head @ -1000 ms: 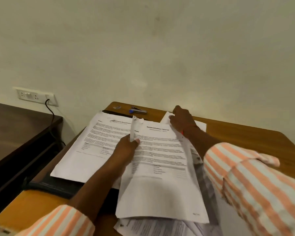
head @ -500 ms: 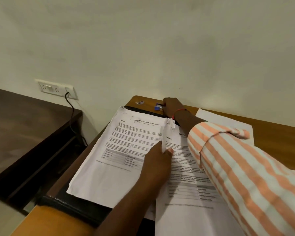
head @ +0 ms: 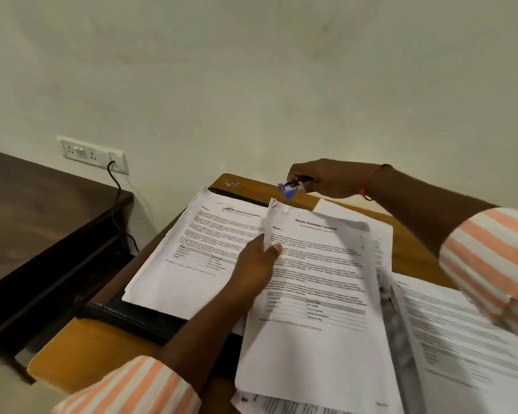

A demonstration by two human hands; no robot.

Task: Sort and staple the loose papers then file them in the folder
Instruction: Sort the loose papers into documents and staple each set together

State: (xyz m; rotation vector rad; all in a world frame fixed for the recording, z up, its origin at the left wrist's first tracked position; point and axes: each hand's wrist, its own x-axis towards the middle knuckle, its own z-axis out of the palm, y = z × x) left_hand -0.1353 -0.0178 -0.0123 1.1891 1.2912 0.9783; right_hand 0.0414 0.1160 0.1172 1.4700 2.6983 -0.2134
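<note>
The blue stapler [head: 290, 188] is half buried in the curled fingers of the right hand [head: 326, 179], above the far edge of the table [head: 72, 354]; the loose sheets [head: 461, 339] at far right are blurred and cut off. The left hand [head: 256, 264] pinches the left edge of the transcript sheets [head: 317, 294], beside a stack [head: 192, 255] covering most of the black folder [head: 138, 319]. The table is wooden and stands against a pale wall [head: 251, 85] with a socket plate [head: 93, 155].

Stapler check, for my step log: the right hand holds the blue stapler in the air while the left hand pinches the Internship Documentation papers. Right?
Not quite. The head view shows the left hand pinching the Sample Education Transcript papers. The right hand does hold the blue stapler in the air.
</note>
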